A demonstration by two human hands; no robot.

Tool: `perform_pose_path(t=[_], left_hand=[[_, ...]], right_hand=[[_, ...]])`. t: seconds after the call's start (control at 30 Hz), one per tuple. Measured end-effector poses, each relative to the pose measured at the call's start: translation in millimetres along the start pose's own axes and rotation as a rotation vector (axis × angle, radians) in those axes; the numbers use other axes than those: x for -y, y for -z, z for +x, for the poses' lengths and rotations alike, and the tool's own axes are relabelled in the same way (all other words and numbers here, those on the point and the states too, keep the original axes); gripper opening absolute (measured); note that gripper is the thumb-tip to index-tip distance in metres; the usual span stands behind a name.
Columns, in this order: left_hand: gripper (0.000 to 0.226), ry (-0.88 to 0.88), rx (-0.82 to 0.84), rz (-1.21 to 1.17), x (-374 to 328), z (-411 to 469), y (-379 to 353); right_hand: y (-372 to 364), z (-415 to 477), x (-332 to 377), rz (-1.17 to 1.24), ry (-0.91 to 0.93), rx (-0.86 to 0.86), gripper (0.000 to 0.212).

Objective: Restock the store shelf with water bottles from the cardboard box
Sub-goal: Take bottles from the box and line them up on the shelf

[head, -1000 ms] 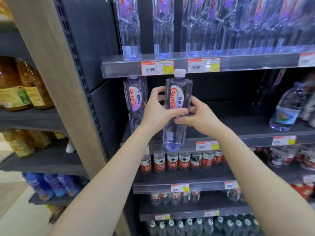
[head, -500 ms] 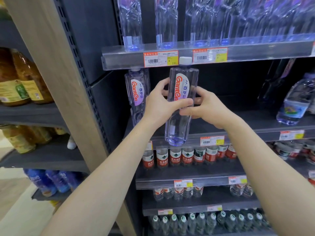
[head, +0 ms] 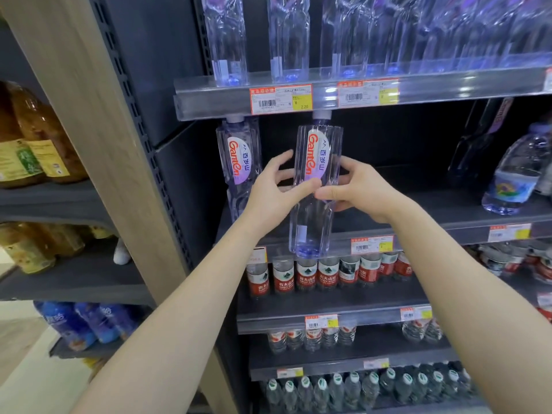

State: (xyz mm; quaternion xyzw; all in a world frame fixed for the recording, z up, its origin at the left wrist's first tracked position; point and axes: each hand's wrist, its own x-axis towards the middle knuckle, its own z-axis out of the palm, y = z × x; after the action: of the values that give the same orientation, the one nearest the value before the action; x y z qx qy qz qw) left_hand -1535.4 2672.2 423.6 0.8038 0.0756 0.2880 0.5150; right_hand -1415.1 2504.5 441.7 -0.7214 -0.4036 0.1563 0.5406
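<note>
A tall clear water bottle (head: 313,186) with a purple and red label is upright in front of the dark middle shelf (head: 418,225), its base at the shelf's front edge. My left hand (head: 274,195) grips its waist from the left, and my right hand (head: 355,189) grips it from the right. An identical bottle (head: 239,162) stands on the same shelf just to the left, beside my left hand. The cardboard box is out of view.
The shelf above (head: 358,91) holds several of the same tall bottles, with its price rail just over the held bottle's cap. A squat water jug (head: 513,174) stands at the shelf's right. Red-labelled small bottles (head: 328,273) fill the lower shelves. A wooden upright (head: 98,144) borders the left.
Both hands have carried the bottle upward and inward toward the middle shelf. Its cap now reaches under the upper shelf's price rail. The grip is unchanged.
</note>
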Motion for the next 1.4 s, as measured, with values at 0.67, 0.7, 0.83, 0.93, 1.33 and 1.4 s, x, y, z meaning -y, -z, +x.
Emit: perform_pose_path(t=[0.67,0.7,0.83,0.93,1.33,1.4], left_hand=[[0.079,0.095,-0.19,0.082,36,29,-31],[0.079,0.104,-0.217,0.083,35,29,-33],[0.077,0.136,-0.283,0.114,30,33,-39],[0.076,0.158,-0.302,0.1,31,41,-43],[0.072,0.275,-0.539,-0.386,56,113,-65],[0.072,0.28,-0.552,-0.432,59,121,-67]], right_hand=[[-1,77,-37,-0.068,0.009,-0.085,0.064],[-2,80,-42,-0.069,0.022,-0.093,0.062],[-4,85,-49,-0.092,0.063,-0.1,0.068],[-7,91,-53,-0.146,0.097,-0.12,0.065],[-18,154,-66,-0.084,0.012,-0.142,0.053],[-17,163,-68,-0.096,0.002,-0.131,0.061]])
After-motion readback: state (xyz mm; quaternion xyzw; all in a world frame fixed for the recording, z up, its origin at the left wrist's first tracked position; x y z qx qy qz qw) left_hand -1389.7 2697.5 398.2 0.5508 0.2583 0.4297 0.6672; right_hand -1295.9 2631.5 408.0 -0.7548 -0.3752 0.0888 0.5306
